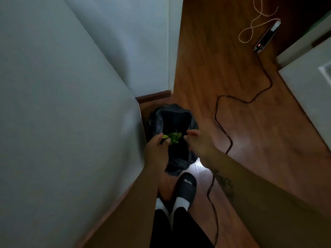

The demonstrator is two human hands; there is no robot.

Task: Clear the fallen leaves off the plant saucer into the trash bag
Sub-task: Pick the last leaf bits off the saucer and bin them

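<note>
A black trash bag (174, 119) stands open on the wooden floor in the corner by the wall. My left hand (157, 149) is over the bag's near left rim, fingers pinched on a small bunch of green leaves (172, 136) that hangs above the dark opening. My right hand (198, 140) hovers over the bag's right rim, fingers spread, holding nothing. The plant saucer is not in view.
A pale wall (62, 104) fills the left side, with a baseboard (154, 97) behind the bag. A black cable (231, 142) snakes across the floor to a power strip (266, 36). A white cabinet (308, 86) stands right. My slippered foot (184, 190) is below the bag.
</note>
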